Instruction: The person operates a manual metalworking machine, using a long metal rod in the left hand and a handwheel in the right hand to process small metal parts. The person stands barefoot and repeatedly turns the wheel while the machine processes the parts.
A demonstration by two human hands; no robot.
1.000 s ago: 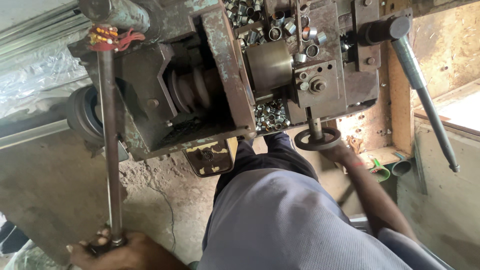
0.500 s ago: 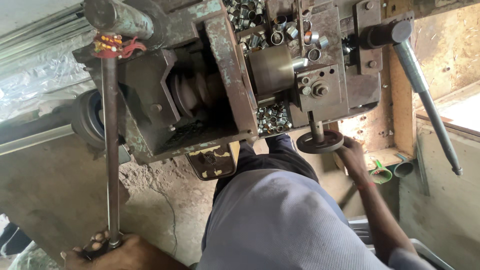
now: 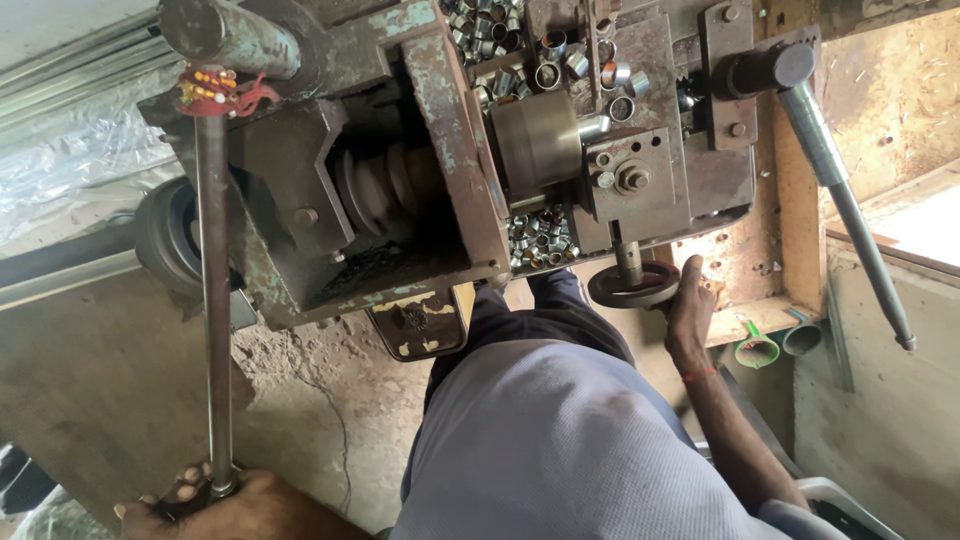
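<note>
I look down on an old greasy lathe (image 3: 400, 200) with a round chuck (image 3: 535, 140) at its middle. My left hand (image 3: 215, 500) grips the lower end of a long steel lever rod (image 3: 212, 300) that runs up to the machine's left side, where red thread (image 3: 215, 95) is tied. My right hand (image 3: 688, 310) rests on the rim of a small black handwheel (image 3: 632, 287) under the carriage, thumb up. Small shiny metal rings (image 3: 540, 235) lie heaped below the chuck and in a tray at the top.
A long grey handle (image 3: 845, 200) slants down at the right beside a wooden frame (image 3: 790, 230). A belt pulley (image 3: 385, 190) sits inside the housing. A green-rimmed cup (image 3: 757, 350) lies on the wooden ledge. Dusty concrete floor (image 3: 100, 390) spreads at left.
My right hand has shifted on the handwheel, from over its right side to beside it with the thumb raised. My left hand stays on the rod's end.
</note>
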